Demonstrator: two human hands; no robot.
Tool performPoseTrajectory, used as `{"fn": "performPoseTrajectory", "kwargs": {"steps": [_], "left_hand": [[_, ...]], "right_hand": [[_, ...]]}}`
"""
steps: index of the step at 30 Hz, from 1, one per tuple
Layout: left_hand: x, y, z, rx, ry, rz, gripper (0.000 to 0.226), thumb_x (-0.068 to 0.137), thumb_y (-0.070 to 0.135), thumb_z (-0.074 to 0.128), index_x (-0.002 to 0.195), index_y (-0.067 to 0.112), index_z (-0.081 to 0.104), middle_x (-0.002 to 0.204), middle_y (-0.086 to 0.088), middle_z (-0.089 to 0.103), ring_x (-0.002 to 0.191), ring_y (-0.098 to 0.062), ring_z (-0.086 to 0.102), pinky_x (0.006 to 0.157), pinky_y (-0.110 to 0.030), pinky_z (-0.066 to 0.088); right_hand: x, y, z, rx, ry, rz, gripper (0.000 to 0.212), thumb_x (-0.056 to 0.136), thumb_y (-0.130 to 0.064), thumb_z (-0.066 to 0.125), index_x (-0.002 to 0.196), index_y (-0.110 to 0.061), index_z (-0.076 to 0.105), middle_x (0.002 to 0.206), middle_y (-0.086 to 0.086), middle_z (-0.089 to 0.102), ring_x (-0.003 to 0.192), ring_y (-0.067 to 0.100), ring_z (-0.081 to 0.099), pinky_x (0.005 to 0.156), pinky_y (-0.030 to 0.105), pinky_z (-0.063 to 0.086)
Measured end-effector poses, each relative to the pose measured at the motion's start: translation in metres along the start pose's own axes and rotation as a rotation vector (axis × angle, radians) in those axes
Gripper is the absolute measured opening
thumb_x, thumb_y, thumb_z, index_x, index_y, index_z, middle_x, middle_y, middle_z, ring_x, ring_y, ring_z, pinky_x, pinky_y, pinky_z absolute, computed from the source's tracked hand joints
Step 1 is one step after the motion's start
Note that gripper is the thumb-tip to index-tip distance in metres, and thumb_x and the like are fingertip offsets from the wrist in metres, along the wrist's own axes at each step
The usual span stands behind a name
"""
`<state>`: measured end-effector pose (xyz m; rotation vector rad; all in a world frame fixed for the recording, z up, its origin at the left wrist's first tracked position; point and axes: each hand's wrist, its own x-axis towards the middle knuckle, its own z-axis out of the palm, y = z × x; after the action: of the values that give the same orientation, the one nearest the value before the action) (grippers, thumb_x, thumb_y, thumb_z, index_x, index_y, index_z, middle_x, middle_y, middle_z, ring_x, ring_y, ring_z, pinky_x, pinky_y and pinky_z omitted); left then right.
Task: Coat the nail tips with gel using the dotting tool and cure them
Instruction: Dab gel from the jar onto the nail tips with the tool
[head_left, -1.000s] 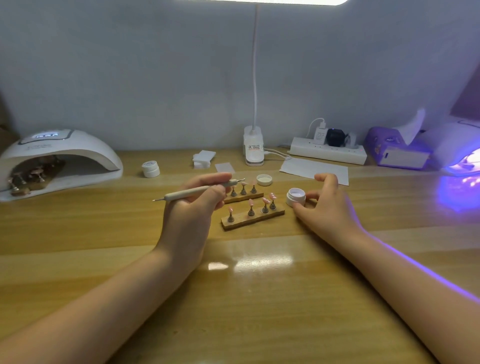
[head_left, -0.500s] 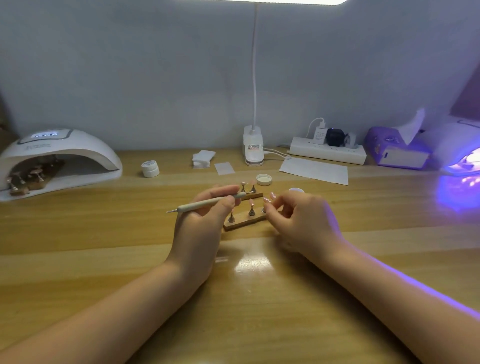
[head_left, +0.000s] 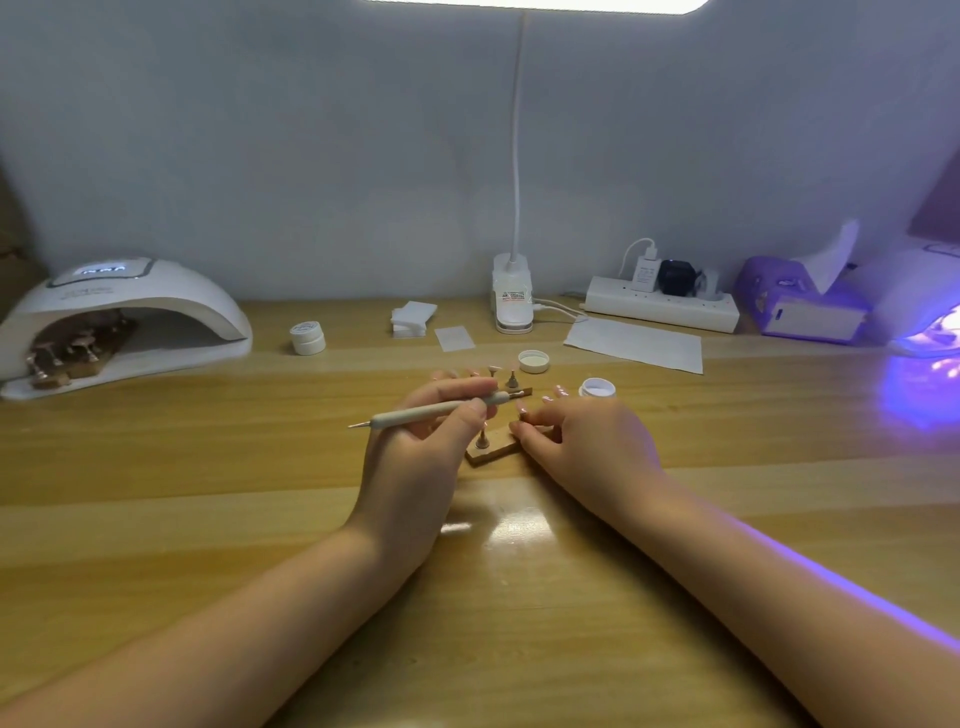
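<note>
My left hand (head_left: 415, 457) grips the beige dotting tool (head_left: 436, 410), which lies nearly level with its metal tip pointing left. Between my hands sits a wooden strip (head_left: 491, 451) with small stands carrying pink nail tips; a second strip (head_left: 519, 393) with more stands lies just behind it. My right hand (head_left: 587, 447) has its fingers curled onto the near strip's right part and hides most of its stands. The open white gel jar (head_left: 597, 387) stands just beyond my right hand, and its lid (head_left: 533, 361) lies upturned behind the strips.
A white curing lamp (head_left: 124, 317) at the far left shelters another strip of nail tips. A closed jar (head_left: 307, 336), wipes (head_left: 413, 318), a lamp base (head_left: 512, 301), a paper sheet (head_left: 636, 344), a power strip (head_left: 662, 306), a tissue box (head_left: 800, 306) and a lit purple lamp (head_left: 930, 322) line the back.
My right hand left the gel jar and moved left onto the near wooden strip, covering its stands. My left hand with the dotting tool drifted slightly right and toward me.
</note>
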<state>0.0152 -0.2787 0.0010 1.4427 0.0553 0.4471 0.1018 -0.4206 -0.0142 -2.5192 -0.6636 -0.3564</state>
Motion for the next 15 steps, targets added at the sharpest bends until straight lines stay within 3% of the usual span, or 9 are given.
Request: {"fn": "performPoseTrajectory", "kwargs": {"steps": [5,10,15], "left_hand": [[0.0005,-0.0011,0.0004,0.008,0.001,-0.001,0.027,0.091,0.008,0.060,0.090,0.029,0.077,0.105,0.007,0.070,0.101,-0.014,0.066,0.080,-0.025,0.049],[-0.0009,-0.0011,-0.0004,0.054,0.002,0.020,0.023,0.092,0.012,0.060,0.093,0.029,0.076,0.101,0.011,0.071,0.098,-0.011,0.067,0.071,-0.017,0.051],[-0.0013,0.0010,0.0005,0.037,0.035,0.044,0.018,0.096,0.018,0.054,0.104,0.020,0.069,0.092,0.001,0.072,0.092,-0.014,0.068,0.082,-0.040,0.057]], "right_hand": [[-0.0006,0.0002,-0.0007,-0.025,0.008,-0.042,0.026,0.094,-0.043,0.053,0.109,-0.032,0.072,0.096,-0.003,0.073,0.090,0.016,0.063,0.067,0.029,0.051],[-0.0035,-0.0007,-0.0014,-0.011,0.030,-0.059,0.024,0.095,-0.041,0.054,0.101,-0.030,0.074,0.091,-0.002,0.073,0.085,0.017,0.064,0.064,0.029,0.050],[-0.0057,0.0022,-0.0045,0.101,0.041,-0.032,0.017,0.090,-0.031,0.064,0.101,-0.026,0.075,0.096,-0.004,0.074,0.089,0.012,0.065,0.076,0.031,0.052]]}}
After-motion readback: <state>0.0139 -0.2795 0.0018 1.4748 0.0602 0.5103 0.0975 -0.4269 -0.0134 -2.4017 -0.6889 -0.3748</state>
